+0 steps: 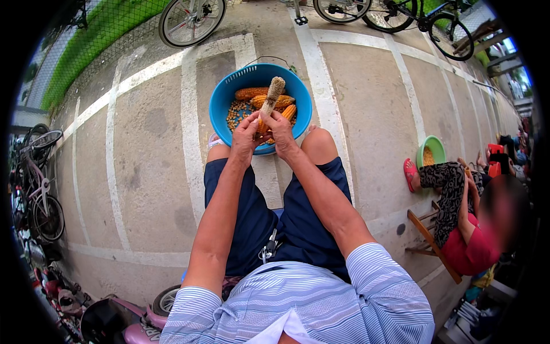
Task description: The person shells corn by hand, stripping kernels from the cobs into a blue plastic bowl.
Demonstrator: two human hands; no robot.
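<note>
Over a blue plastic bucket (218,112), both of my hands grip one ear of corn (273,92). Its upper length is a bare pale cob with dark patches, and orange kernels cover the lower end between my fingers. My left hand (245,134) holds the lower end from the left, and my right hand (279,129) has its thumb on the cob from the right. Inside the bucket are several whole orange ears of corn (271,101) and loose kernels (235,115). My hands hide part of the bucket's near side.
On the right a seated person (468,241) on a wooden chair (434,245) holds a cob beside a green basin (437,148) of kernels. Bicycles (192,21) stand along a wire fence ahead, with more (45,193) at left. A pink scooter (142,322) is behind me at left.
</note>
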